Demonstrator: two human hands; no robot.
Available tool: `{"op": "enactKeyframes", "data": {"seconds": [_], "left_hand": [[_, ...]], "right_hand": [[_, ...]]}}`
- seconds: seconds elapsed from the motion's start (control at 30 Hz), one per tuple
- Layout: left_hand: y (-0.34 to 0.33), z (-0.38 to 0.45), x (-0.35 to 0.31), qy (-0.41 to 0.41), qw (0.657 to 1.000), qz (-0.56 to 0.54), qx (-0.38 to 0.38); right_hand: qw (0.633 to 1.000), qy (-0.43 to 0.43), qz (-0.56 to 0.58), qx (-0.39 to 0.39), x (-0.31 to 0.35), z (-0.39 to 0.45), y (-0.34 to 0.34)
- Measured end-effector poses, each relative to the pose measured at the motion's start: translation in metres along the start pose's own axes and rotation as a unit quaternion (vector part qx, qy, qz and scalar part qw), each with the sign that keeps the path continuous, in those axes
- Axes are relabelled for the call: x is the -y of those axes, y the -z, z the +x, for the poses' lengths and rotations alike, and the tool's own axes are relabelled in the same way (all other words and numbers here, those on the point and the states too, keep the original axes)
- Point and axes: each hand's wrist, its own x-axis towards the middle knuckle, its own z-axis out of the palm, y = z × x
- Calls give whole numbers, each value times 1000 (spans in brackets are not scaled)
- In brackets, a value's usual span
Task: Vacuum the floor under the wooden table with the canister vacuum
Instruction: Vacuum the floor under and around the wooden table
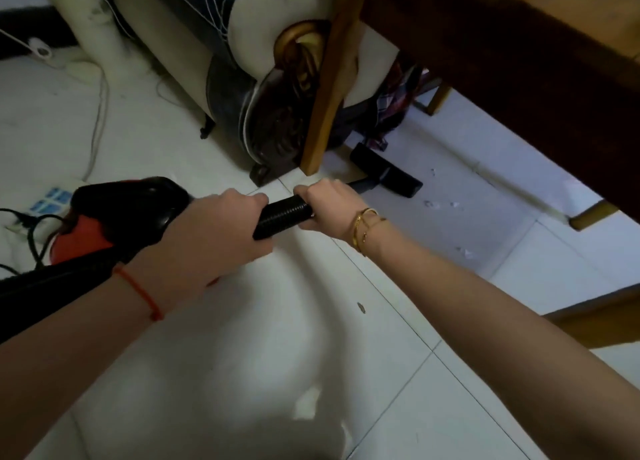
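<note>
behind and left of both grips sits the red and black plastic canister vacuum (pixel 104 217), partly hidden by the left forearm. next comes the left hand (pixel 214 231), its grip curled tight round the near end of the ribbed black vacuum hose (pixel 282 215). just ahead of it on the same hose, the right hand (pixel 332 205) is also wrapped closed round it, where the hose meets the wand.

from there the long axis runs forward and to the right, away from both grips, down to the flat black rectangular floor nozzle (pixel 386 172), which rests on the white tiled floor (pixel 242 355) just past the near light wooden table leg (pixel 334 78), under the edge of the brown wooden table (pixel 519 61).

pale crumbs of debris (pixel 441 205) lie farther right of the nozzle, under the table. my reading: the right hand, being nearer, steers, and the stroke must swing rightward, clear of that leg.
</note>
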Motion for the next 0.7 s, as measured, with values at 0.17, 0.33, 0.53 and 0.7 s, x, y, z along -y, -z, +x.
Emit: {"op": "enactKeyframes", "data": {"seconds": [0.17,0.33,0.53,0.7], "left_hand": [[-2,21,-6,-33,999,24,1],[13,22,-9,-50,995,77,-27],[40,26,1,-63,991,77,-86],[42,36,-7,-90,987,71,-110]], "right_hand": [[999,-23,-1,-44,-18,1,-8],[993,-40,-1,-113,-20,-1,-15],[977,-75,11,-200,-10,8,4],[973,-103,30,-205,-23,9,7]]}}
